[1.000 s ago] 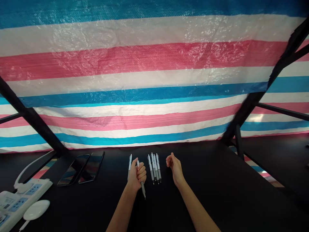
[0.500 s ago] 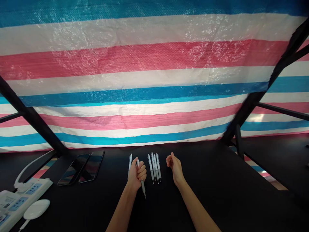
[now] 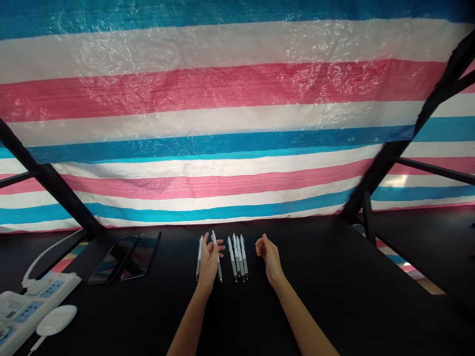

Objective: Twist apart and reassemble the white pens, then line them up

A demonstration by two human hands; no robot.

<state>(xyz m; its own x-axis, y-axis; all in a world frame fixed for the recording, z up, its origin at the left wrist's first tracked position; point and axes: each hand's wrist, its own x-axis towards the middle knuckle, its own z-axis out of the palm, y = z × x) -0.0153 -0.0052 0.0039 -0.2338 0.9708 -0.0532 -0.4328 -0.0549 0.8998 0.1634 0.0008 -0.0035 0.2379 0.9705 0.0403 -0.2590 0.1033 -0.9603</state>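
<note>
Over a white and grey click pen (image 3: 219,269) on the black table, my left hand (image 3: 209,264) is open, its fingers spread. The hand covers the middle of that pen, so I cannot tell whether they touch. Another white and grey pen (image 3: 199,254) lies just left of this hand, partly behind it. Between my hands a row of several similar pens (image 3: 237,257) lies side by side, tips toward me. My right hand (image 3: 271,259) rests to the right of this row, its fingers curled in loosely, with nothing visible in them.
Two dark phones (image 3: 113,260) lie on the table (image 3: 245,316) to the left. Nearer me are a white power strip (image 3: 40,301) with a cable and a round white charger (image 3: 57,320). A striped tarp (image 3: 222,113) hangs behind, between black frame bars (image 3: 386,163).
My left hand has opened from its fist around the pen, and its fingers are spread. The pen now lies farther from me, more in line with the others. My right hand has not moved.
</note>
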